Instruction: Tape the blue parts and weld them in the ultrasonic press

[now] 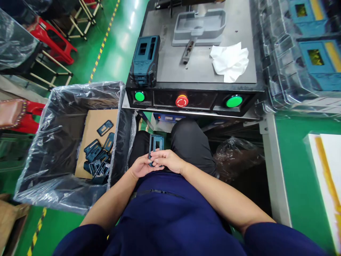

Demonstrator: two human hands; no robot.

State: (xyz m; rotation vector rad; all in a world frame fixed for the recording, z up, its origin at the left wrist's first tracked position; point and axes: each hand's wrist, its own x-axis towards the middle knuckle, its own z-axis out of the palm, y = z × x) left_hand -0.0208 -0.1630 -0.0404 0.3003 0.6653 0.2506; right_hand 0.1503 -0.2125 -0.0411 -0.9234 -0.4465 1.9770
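Observation:
Close to my waist, above my lap, both hands hold one dark blue plastic housing part [159, 142] with rectangular cut-outs. My left hand [142, 166] grips its lower left edge, and my right hand [169, 160] has its fingers over the lower right end. The fingers of the two hands meet, hiding the bottom of the part. To the left, a bin [64, 103] lined with clear plastic contains several similar blue parts [97, 153] lying loose on a cardboard sheet [86, 133].
Ahead stands a metal worktop [165, 67] with a stacked blue housing [145, 58], a grey fixture [199, 26] and a crumpled white cloth [230, 62]. Green buttons [234, 101] and a red emergency stop [182, 101] line its front. Clear trays [282, 71] of blue parts stand at right.

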